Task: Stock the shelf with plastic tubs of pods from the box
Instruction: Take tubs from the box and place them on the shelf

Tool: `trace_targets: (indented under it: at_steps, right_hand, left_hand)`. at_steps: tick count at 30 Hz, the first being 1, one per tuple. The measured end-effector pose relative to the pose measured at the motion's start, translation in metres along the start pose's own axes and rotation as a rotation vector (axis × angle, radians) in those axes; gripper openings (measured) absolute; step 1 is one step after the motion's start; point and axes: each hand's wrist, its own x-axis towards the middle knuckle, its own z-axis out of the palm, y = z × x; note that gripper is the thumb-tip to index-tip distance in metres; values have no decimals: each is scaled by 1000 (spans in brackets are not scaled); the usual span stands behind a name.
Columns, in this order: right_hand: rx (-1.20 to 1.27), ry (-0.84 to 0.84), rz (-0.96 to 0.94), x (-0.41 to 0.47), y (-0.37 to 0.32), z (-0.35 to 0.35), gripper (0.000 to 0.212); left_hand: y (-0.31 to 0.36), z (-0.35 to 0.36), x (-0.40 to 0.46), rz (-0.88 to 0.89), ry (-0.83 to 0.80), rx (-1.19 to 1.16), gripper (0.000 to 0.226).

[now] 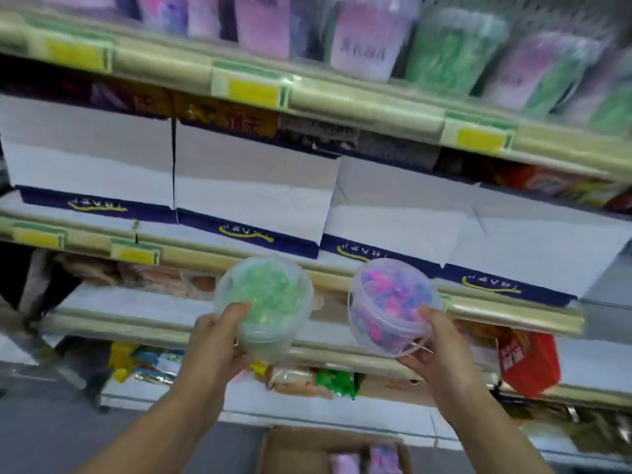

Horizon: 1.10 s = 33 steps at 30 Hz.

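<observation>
Tubs of pods, two in hand, both clear plastic with lids on, raised in front of the shelving.

Item 1, left: green-pod tub, tilted so its lid faces the camera. The left hand grips it from the lower left, thumb laid across the wall, fingers curled underneath.

Item 2, right: pink-and-blue-pod tub, also tilted, its thin handle hanging at the lower edge. The right hand holds it from below and the right side, thumb pressed on the wall, fingers cupped beneath. The two tubs are near each other but apart.

Backdrop, left to right and top to bottom:
- Top shelf: a row of tall tubs already standing, pink and purple ones toward the left and middle, green ones toward the right. Yellow price tags sit along the shelf edge.
- Middle shelf: white cartons with navy bands, side by side across the width; printing too blurred to read.
- Lower shelves: mixed soft packets, with a red bag at the far right.

Floor level, bottom centre: open cardboard box, with pink and purple tubs visible inside.

Whole view is motion-blurred; fine detail cannot be told.
</observation>
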Motion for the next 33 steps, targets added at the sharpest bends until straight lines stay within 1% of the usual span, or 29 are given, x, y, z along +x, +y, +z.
trace_targets:
  at_steps: [2,4,6,12,14,15,17,19,23,27,29,30,33]
  right_hand:
    - [-18,1,-57,-18,-32,1,21]
    - [-13,-11,-96,-34,-62,0,23]
    - [-5,-24,-132,-48,-91,-1,22]
    - [9,0,-235,-70,-165,-11,17]
    - [-1,18,-269,-72,-186,-17,19]
    - [-1,19,-287,-72,-195,-20,19]
    - [9,17,-312,-71,-213,-27,19]
    - [10,25,-328,-67,-228,-35,22]
    - [20,19,-352,-60,-254,-49,16]
    - [15,-3,-367,-49,-270,-61,17]
    - [10,-12,-372,-44,-276,-65,16]
    - [9,-15,-374,-41,-277,-67,16]
    - [13,-21,-370,-33,-281,-69,20]
  left_hand:
    - [28,8,-17,27,-46,-1,37]
    - [51,17,-32,43,-100,-5,31]
    - [72,26,-46,42,-153,-2,22]
    - [132,68,-79,48,-315,-37,11]
    - [151,87,-88,47,-359,-51,14]
    - [159,96,-91,45,-378,-59,20]
    - [174,117,-97,66,-393,-54,31]
    - [187,137,-98,118,-408,-29,34]
    - [219,181,-101,171,-425,19,43]
    - [246,228,-106,212,-418,46,20]
    - [256,248,-102,226,-391,64,20]
    - [262,257,-97,234,-379,68,23]
    - [276,283,-80,247,-332,29,44]
